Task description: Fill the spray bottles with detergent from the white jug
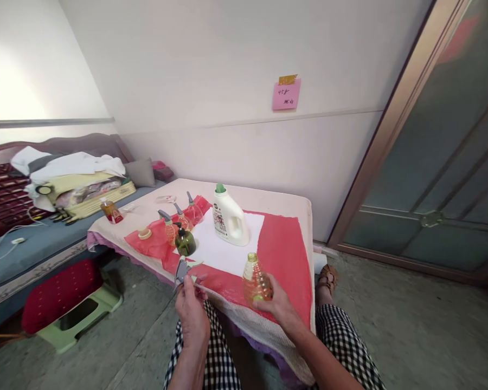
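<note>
L hand [192, 311] pinches a spray head [182, 271], fingers curled, & R hand [280, 302] wraps a see-through bottle [252, 277] above the surface [276, 203] near its front edge, neck up, prob. so nothing spills.

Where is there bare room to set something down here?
Bare: the red sheet right of the white paper, and the pale tablecloth strip between the white jug and the wall. Crowded: left of the paper, where spray bottles stand behind a green pump bottle; left hand and right hand occupy the front edge.
</note>
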`<action>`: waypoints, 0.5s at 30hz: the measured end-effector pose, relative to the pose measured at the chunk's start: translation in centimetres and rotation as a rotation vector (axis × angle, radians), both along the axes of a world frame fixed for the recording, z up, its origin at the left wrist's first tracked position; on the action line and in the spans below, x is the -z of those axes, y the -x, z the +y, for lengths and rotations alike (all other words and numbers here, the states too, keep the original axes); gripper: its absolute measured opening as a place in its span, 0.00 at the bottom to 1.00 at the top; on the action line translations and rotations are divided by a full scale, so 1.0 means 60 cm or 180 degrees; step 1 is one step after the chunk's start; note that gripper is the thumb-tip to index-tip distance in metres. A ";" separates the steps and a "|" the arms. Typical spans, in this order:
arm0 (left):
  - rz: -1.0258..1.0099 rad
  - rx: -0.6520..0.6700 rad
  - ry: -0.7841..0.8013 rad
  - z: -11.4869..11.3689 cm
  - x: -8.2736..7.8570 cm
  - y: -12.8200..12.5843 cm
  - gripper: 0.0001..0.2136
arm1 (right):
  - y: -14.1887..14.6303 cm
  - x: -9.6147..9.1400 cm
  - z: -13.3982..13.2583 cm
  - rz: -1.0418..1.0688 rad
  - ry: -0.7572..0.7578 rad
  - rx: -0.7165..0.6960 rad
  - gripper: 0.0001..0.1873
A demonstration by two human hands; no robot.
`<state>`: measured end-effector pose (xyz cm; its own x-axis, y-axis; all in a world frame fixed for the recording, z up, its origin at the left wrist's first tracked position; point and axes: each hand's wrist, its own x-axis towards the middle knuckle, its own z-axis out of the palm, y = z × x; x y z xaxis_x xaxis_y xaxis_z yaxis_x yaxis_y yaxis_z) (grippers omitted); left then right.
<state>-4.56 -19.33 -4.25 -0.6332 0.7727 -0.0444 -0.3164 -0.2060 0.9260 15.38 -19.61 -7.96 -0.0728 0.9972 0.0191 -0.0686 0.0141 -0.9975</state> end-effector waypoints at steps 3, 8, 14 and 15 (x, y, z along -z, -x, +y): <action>0.0005 -0.0171 0.0034 0.017 0.014 0.002 0.21 | 0.037 0.017 0.081 -0.0342 -0.0067 0.0217 0.36; 0.0046 -0.0333 0.0075 0.036 0.022 0.013 0.20 | 0.106 0.051 0.184 -0.0935 -0.0203 0.0367 0.35; -0.0101 -0.0371 0.0091 0.059 0.023 0.023 0.19 | 0.156 0.068 0.245 -0.1339 -0.0296 0.0359 0.25; -0.0109 -0.0372 0.0087 0.064 0.023 0.023 0.19 | 0.159 0.071 0.249 -0.1382 -0.0323 0.0354 0.28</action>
